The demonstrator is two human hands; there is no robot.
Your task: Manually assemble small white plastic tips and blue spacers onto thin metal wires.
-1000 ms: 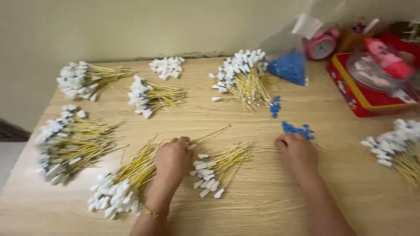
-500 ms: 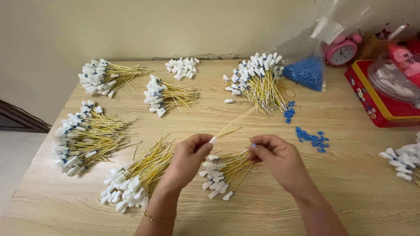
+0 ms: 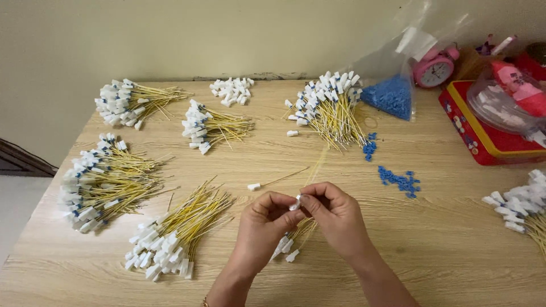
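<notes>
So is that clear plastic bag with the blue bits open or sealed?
Open, it seems: the clear bag stands with its loose top spread apart above the blue pieces heaped inside; a few more lie scattered on the table.

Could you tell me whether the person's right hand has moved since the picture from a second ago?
Yes. The right hand has moved left, away from the loose blue pieces on the table, and now meets the left hand at a white-tipped wire.

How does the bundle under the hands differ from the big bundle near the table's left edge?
The small bundle is a thin handful, largely hidden by the left hand and right hand; the left bundle is thick, fully visible and untouched. The small bundle's white caps point toward the person; the left bundle's face the table edge. Both are yellow wires with white end caps.
</notes>
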